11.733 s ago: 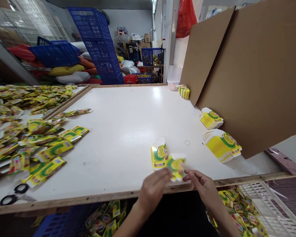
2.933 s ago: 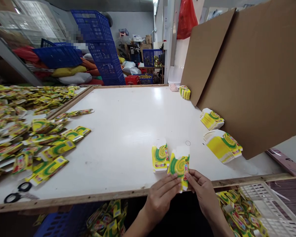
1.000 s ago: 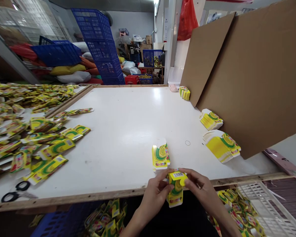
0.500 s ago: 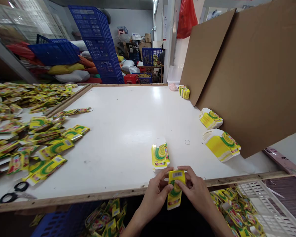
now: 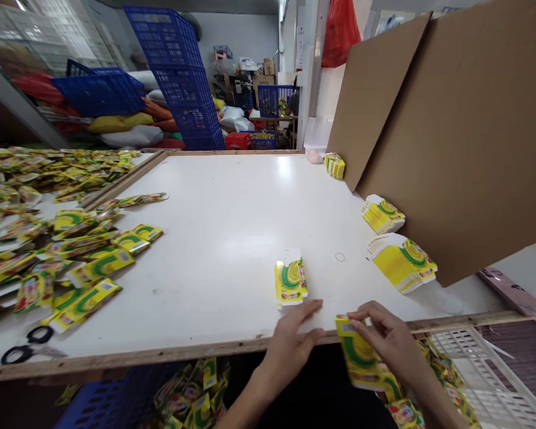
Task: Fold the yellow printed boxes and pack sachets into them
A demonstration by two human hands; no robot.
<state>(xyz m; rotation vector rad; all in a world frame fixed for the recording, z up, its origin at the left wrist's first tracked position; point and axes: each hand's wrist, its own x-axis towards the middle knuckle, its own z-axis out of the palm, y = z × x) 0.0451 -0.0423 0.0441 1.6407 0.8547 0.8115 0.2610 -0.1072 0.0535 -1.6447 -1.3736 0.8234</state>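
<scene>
Between the thumb and fingers of my right hand (image 5: 390, 339) is a small yellow and green carton (image 5: 360, 354), slightly blurred, over the near right edge of the table. Below it, partly covered by that arm, a white basket (image 5: 495, 369) holds many similar cartons. My left hand (image 5: 292, 336) is at the table edge, thumb and fingers apart with nothing in them. Just beyond its fingertips lies a flat, unfolded carton or small stack of them (image 5: 290, 279), its white flap pointing away from me.
Stacks of flat cartons (image 5: 402, 262) lie at the right by leaning cardboard sheets (image 5: 464, 131). Many yellow cartons (image 5: 93, 265) spread over the left side, with black-handled scissors (image 5: 27, 345) near the front edge. A blue basket (image 5: 98, 399) of cartons stands below the table.
My right hand has moved right with the carton, towards the white basket. My left hand has let go of the carton and opened.
</scene>
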